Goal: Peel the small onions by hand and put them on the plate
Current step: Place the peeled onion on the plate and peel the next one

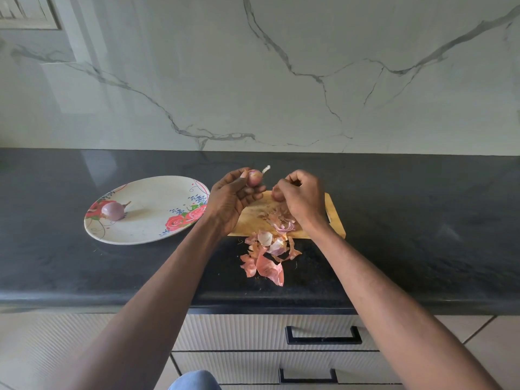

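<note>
Left hand (233,197) raised above the far-left corner of the wooden cutting board (333,218), fingers curled round a small onion (254,178); purple flesh exposed, pale root tail sticking out toward 1 o'clock. Right hand (302,199) just beside it at 3 o'clock, over the board, fingers curled in; cannot tell whether anything is pinched there. Hands close, not touching. Another brownish onion (277,193) partly hidden under the right hand's knuckles, on the board.

Floral plate (157,220) at 9 o'clock from the board, on the black countertop (422,220), well apart from the hands. One peeled onion (113,211) lying on the plate's left part, stem pointing to 2 o'clock.

Pile of onion skins (267,257) at 6 o'clock from the hands, spilling off the board's near edge onto the countertop; pink and pale scraps, some purple-veined. More skins on the board under the right wrist.

Marble backsplash (281,80) at 12 o'clock. Drawers with black handles (323,334) below the counter edge.
</note>
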